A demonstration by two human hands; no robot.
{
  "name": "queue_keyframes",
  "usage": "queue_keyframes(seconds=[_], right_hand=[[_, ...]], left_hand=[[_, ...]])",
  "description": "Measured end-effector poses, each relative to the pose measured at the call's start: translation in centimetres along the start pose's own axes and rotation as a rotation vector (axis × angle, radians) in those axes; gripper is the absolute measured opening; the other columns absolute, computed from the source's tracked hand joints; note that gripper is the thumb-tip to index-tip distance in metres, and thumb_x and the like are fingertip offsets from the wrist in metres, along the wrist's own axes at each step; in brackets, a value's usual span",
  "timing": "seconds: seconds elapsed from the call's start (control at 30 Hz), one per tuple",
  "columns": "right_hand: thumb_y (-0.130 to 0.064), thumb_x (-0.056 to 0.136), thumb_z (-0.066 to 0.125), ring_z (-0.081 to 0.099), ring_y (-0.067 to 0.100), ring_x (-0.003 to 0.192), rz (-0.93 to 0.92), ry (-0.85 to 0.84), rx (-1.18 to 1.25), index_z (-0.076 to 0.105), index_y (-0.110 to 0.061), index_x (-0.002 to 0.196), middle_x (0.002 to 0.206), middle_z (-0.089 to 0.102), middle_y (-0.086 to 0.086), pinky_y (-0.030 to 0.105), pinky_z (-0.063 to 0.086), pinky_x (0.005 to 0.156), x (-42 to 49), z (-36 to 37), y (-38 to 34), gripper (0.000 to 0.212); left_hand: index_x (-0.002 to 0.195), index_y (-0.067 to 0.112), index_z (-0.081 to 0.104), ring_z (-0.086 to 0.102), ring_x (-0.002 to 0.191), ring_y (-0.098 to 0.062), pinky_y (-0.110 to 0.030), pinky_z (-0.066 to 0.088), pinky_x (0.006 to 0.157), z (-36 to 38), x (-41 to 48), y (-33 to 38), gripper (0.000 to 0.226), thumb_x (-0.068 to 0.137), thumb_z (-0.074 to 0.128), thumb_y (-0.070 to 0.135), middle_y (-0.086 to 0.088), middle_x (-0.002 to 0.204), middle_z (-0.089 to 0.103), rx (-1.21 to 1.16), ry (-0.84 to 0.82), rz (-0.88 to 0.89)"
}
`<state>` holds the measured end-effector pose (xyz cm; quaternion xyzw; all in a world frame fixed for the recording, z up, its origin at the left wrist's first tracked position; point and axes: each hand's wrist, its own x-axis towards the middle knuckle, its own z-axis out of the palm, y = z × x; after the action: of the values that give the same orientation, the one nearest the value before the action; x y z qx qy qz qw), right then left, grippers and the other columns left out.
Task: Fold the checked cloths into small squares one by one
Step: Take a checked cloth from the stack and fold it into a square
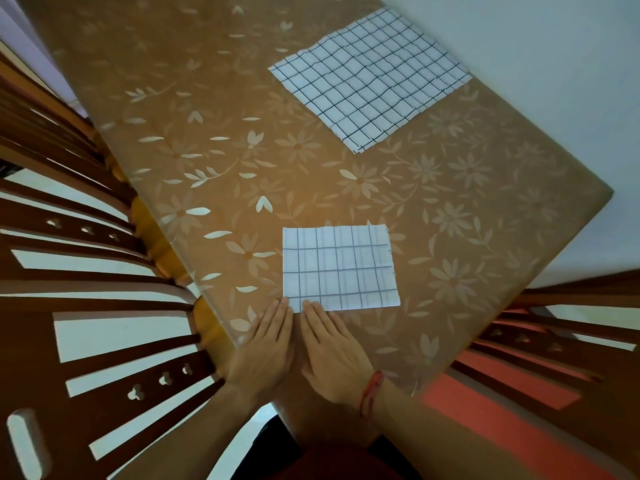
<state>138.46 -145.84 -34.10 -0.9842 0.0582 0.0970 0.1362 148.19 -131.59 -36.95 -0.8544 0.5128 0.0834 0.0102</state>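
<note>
left grip [266,344]: wide, fingers straight and together, palm flat on the desk, holding nothing; fingertips touch the near-left corner of the folded checked cloth.
right grip [332,351]: wide, fingers straight, palm flat on the desk just beside the left grip at its 3 o'clock; fingertips rest on the cloth's near edge.
red thread [372,393]: tied round the right wrist.
folded checked cloth [339,268]: white with a dark grid, a flat rectangle at 12 o'clock of both grips.
unfolded checked cloths [370,77]: spread flat, layered edges showing, at 1 o'clock of the folded cloth, well apart, by the desk's far edge.
desk [207,133]: brown cover with a pale flower print.
wooden chairs [86,271]: slatted backs at 9 o'clock and 3 o'clock of the desk.
</note>
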Motion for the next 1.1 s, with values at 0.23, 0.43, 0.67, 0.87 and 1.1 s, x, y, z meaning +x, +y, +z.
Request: queue_keyframes(seconds=[0.23,0.43,0.67,0.87,1.1], right_hand=[[-0.049,0.094,0.037,0.032,0.027,0.142,0.063,-0.058,-0.018,0.039,-0.001,0.144,0.151,0.036,0.016,0.048,0.033,0.112,-0.5,0.6,0.2,0.069],[-0.053,0.090,0.037,0.021,0.026,0.146,0.173,-0.079,-0.043,0.032,-0.001,0.147,0.156,0.025,0.016,0.050,0.026,0.115,-2.7,0.0,2.9,0.077],[-0.054,0.089,0.029,0.019,0.025,0.147,0.395,-0.077,-0.070,0.029,0.000,0.147,0.157,0.022,0.015,0.049,0.021,0.115,-5.5,-1.3,6.8,0.080],[-0.052,0.088,0.033,0.032,0.025,0.142,0.433,-0.048,-0.078,0.041,-0.001,0.142,0.151,0.036,0.016,0.047,0.030,0.112,-5.7,-1.6,7.4,0.074],[-0.039,0.092,0.049,0.051,0.018,0.120,0.437,0.126,0.088,0.050,-0.010,0.128,0.135,0.049,0.002,0.035,0.042,0.098,-4.9,-3.3,7.8,0.047]], left_hand=[[0.141,-0.004,0.041,0.033,0.141,-0.033,-0.046,0.023,0.113,-0.3,0.1,-0.1,0.058,0.098,0.025,0.031,-0.023,0.150,0.035,-0.016,-0.015,-0.018],[0.140,-0.004,0.044,0.035,0.140,-0.031,-0.044,0.021,0.111,-0.8,0.2,0.0,0.059,0.096,0.026,0.032,-0.021,0.149,0.038,-0.017,-0.039,-0.039],[0.139,-0.003,0.046,0.037,0.139,-0.030,-0.043,0.023,0.116,-1.2,0.2,0.1,0.060,0.096,0.025,0.033,-0.019,0.148,0.040,-0.023,-0.068,-0.061],[0.140,-0.001,0.044,0.034,0.141,-0.029,-0.042,0.025,0.116,-1.6,0.3,0.2,0.061,0.096,0.023,0.035,-0.017,0.150,0.038,-0.024,-0.102,-0.086],[0.128,-0.001,0.057,0.045,0.133,-0.031,-0.043,0.037,0.105,-2.9,1.6,0.5,0.057,0.091,0.032,0.034,-0.017,0.137,0.053,-0.147,-0.098,-0.140]])
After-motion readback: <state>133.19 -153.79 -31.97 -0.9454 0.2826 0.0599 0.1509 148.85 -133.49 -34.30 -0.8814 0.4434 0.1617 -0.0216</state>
